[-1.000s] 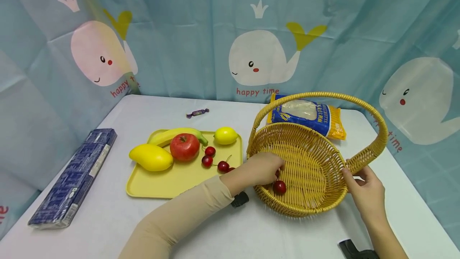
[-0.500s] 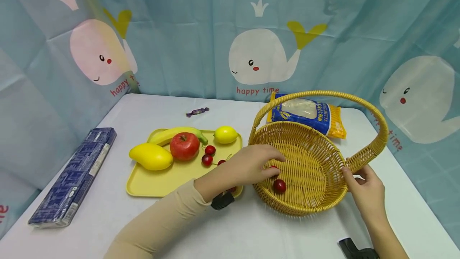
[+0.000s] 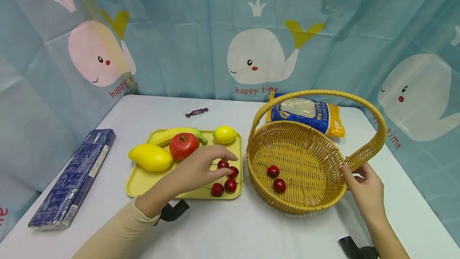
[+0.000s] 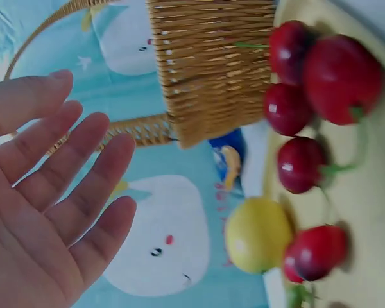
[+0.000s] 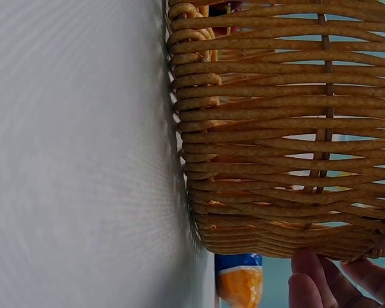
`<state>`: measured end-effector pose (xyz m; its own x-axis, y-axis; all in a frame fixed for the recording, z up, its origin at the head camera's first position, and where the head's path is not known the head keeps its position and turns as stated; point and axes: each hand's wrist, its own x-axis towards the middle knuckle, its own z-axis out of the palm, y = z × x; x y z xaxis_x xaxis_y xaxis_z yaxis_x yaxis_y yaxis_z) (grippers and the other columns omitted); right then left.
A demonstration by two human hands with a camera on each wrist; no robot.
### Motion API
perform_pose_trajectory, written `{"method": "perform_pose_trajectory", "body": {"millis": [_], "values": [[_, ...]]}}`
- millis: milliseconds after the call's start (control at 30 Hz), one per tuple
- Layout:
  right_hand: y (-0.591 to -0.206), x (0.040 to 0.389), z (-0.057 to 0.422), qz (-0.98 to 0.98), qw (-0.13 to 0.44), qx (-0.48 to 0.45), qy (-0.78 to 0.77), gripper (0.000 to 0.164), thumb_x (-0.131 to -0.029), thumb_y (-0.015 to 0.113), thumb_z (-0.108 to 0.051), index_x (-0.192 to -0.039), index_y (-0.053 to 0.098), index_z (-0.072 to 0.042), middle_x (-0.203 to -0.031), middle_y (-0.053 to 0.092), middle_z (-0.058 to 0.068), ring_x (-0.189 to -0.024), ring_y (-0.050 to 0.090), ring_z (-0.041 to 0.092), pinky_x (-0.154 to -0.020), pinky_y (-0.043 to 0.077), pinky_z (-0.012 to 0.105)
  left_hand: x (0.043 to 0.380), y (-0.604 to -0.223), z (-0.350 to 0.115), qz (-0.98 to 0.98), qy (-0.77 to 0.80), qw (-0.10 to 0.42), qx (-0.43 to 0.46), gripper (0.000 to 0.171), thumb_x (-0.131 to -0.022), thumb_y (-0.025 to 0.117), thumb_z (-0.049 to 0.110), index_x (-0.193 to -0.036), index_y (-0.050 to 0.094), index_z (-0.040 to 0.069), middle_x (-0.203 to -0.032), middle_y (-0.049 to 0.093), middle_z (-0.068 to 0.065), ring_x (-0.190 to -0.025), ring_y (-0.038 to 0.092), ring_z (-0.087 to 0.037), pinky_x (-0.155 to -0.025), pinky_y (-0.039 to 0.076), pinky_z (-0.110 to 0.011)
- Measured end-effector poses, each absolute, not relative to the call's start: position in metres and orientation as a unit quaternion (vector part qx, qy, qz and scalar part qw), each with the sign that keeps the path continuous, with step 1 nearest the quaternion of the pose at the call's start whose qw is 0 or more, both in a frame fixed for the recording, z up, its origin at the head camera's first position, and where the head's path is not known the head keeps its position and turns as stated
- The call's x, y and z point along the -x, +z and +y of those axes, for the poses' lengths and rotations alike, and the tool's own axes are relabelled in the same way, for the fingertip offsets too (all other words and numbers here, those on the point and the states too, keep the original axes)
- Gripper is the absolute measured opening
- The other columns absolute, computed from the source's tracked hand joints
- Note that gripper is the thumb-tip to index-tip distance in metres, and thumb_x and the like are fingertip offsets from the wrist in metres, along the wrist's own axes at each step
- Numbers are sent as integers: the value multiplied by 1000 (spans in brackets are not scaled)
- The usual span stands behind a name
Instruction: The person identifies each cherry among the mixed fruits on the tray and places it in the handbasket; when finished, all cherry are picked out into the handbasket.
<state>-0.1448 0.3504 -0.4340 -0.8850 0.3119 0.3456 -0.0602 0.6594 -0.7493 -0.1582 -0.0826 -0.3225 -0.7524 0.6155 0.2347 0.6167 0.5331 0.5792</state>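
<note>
Left hand (image 3: 197,169) spread above the yellow tray (image 3: 143,179), fingers (image 4: 64,167) wide and straight, gripping nothing, tips just over a cluster of cherries (image 3: 225,175) at the tray's near right corner. Right hand (image 3: 364,189) at the wicker basket (image 3: 305,207), fingers pinched on the rim just beside the foot of the handle. Two more cherries (image 3: 276,178) lying on the basket floor, close together.

From the head view only: whole layout on the white bench (image 3: 233,231), with mango (image 3: 151,157), apple (image 3: 184,146), banana (image 3: 172,134) and lemon (image 3: 225,134) ranged along the tray's far side; blue-and-yellow packet (image 3: 305,114) behind the basket; wrapped sweet (image 3: 196,112) further back; long blue box (image 3: 72,177) at the left edge; whale-print curtain (image 3: 251,31) all round.

From the left wrist view only: open palm seen from inside, empty, and cherry stems and gloss up close, basket wall just behind them.

From the right wrist view only: woven side of the basket resting on the bench, fingertips (image 5: 314,282) showing at the bottom edge against the weave.
</note>
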Motion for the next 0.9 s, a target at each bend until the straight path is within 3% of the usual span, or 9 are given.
{"method": "perform_pose_trajectory", "body": {"millis": [167, 300, 533, 767, 900], "values": [[-406, 133, 329, -876, 220, 77, 423, 38, -89, 60, -27, -119, 52, -4, -93, 54, -3, -67, 57, -1, -49, 50, 20, 158, -338, -98, -870, -360, -41, 334, 28, -82, 71, 22, -109, 64, 18, -98, 62, 16, -92, 56, -5, -84, 48, -32], [-401, 130, 324, -874, 217, 86, 427, 37, -90, 60, -26, -118, 52, -3, -93, 54, -4, -67, 56, -2, -51, 50, 18, 159, -352, -106, -869, -372, -87, 315, 29, -81, 71, 21, -109, 64, 15, -102, 64, 8, -97, 57, -15, -86, 47, -39], [-428, 141, 344, -879, 222, 78, 415, 43, -88, 60, -38, -121, 52, -11, -97, 55, -1, -68, 60, 4, -51, 52, 23, 160, -374, -110, -874, -336, -144, 320, 29, -82, 70, 18, -110, 64, 14, -103, 64, 4, -94, 56, -14, -80, 50, -30], [-392, 126, 316, -875, 212, 91, 424, 36, -90, 59, -25, -118, 52, -3, -92, 53, -5, -66, 56, -3, -51, 50, 16, 159, -385, -107, -871, -334, -151, 326, 30, -79, 73, 15, -108, 64, 16, -104, 62, 7, -90, 54, -10, -80, 49, -29], [-391, 125, 315, -875, 214, 94, 425, 36, -90, 60, -24, -118, 52, -3, -91, 52, -7, -66, 56, -3, -51, 49, 16, 159, -388, -104, -873, -326, -148, 331, 30, -79, 73, 15, -108, 64, 18, -103, 62, 10, -85, 53, -10, -76, 48, -26]]}}
